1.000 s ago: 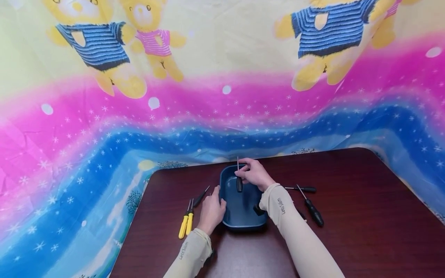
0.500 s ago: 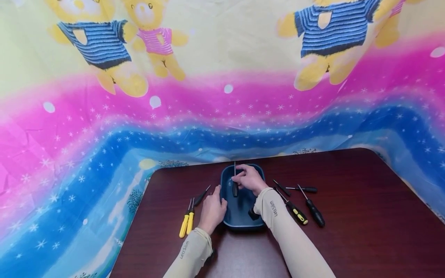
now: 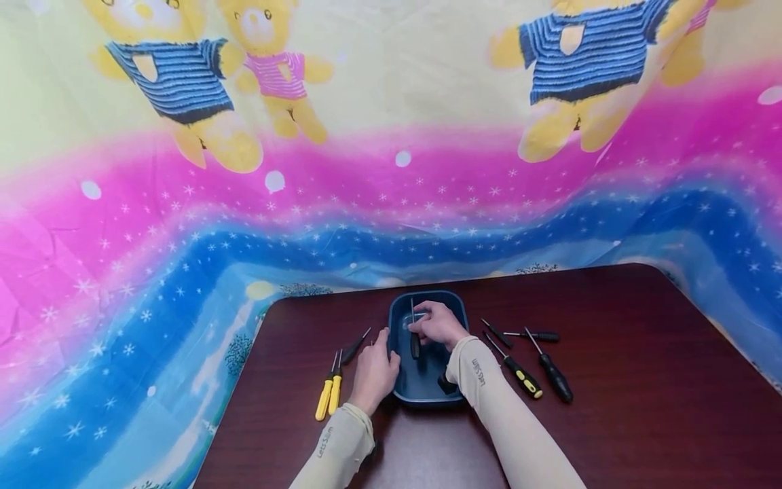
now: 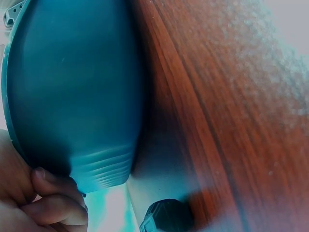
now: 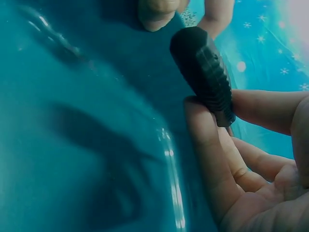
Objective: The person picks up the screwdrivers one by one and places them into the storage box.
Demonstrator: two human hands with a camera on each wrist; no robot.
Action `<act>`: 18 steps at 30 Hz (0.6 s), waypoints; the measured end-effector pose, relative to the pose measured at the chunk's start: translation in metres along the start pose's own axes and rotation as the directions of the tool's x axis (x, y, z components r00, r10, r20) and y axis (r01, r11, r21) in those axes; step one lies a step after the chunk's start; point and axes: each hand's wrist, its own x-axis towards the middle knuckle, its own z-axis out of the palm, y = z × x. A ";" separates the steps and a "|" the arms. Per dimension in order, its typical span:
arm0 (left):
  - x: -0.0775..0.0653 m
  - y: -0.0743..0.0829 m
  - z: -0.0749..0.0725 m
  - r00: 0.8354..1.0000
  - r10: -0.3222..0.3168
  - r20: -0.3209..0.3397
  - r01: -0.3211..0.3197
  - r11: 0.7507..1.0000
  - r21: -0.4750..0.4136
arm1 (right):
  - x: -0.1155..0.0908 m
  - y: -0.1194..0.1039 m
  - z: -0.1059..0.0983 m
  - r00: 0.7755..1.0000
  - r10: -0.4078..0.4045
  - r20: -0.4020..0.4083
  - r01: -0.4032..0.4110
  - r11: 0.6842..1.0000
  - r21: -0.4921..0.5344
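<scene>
The left hand (image 3: 374, 372) and right hand (image 3: 438, 324) are bare. Cream, close-fitting left sleeve (image 3: 330, 451) and right sleeve (image 3: 513, 421) cover the forearms, each terminating in a loose, wrinkled cuff. Small dark lettering, "Lets Slim", marks each sleeve near the cuff. A compact black unit (image 3: 448, 385) protrudes beside the right cuff; a dark part (image 3: 374, 447) shows beside the left.
</scene>
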 end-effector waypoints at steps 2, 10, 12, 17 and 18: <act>0.000 0.000 0.000 1.000 0.002 0.002 -0.002 1.000 -0.001 | 0.000 0.001 0.002 1.000 0.003 0.001 -0.003 1.000 -0.008; -0.002 -0.001 0.004 0.999 0.037 -0.027 -0.036 0.999 0.020 | 0.000 0.010 0.003 1.000 0.023 0.005 -0.023 1.000 -0.008; -0.002 -0.001 0.003 0.999 0.039 -0.032 -0.038 0.999 0.022 | 0.001 0.011 0.004 1.000 0.027 0.001 -0.027 1.000 -0.001; -0.001 0.000 0.001 0.999 0.020 -0.032 -0.020 0.999 0.025 | 0.003 0.013 0.004 0.999 0.040 -0.005 -0.040 0.999 0.009; -0.001 0.000 0.001 0.999 0.021 -0.034 -0.020 1.000 0.021 | 0.003 0.013 0.004 0.999 0.040 -0.006 -0.040 0.999 0.006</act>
